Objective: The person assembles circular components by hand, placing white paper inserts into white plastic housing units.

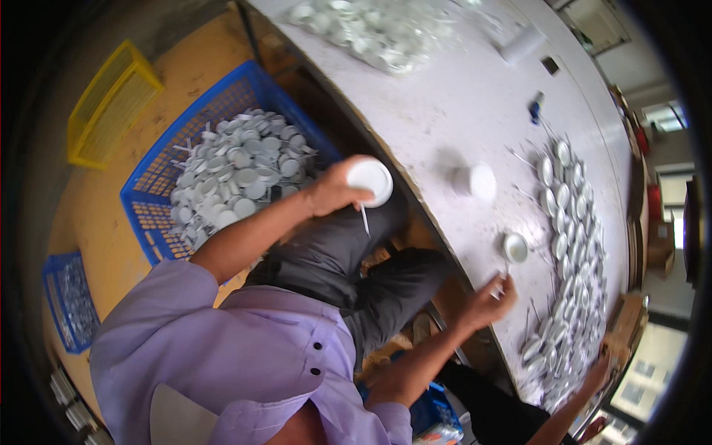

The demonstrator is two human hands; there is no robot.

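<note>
- Lavender shirt point(245, 334) sits closest to the camera, with dark trousers point(311, 252) bent beyond it, beside the table point(445, 111)
- Up over the lap is the left pan point(371, 183), round and white, its thin handle pointing down toward the trousers
- From where I stand the left hand point(336, 191) is closed on that pan, thumb at the rim; I cannot tell how the fingers sit behind it
- Over the table's near side is the right pan point(515, 248), bowl showing, and I cannot tell whether it touches the top
- On its handle the right hand point(487, 302) pinches with thumb and fingertips, a little blurred
- As I judge it, the step in hand is handling pans singly, one to each hand
- Any next move calls, I would say, for a firm pinch on the right, since the bowl hangs out at the end of a thin handle and could twist; the left looks the surer hold
- Just beyond the right pan stands a white pot point(476, 182), blurred
- Further right runs a long pile point(569, 222) of pans, with a blue tool point(535, 110) near its far end and another person's forearm point(560, 419) at its near end
- At the table's far end lies a white heap point(378, 33)
- To the left, a blue basket point(148, 185) is heaped with pans, a yellow basket point(122, 95) beyond it
</note>
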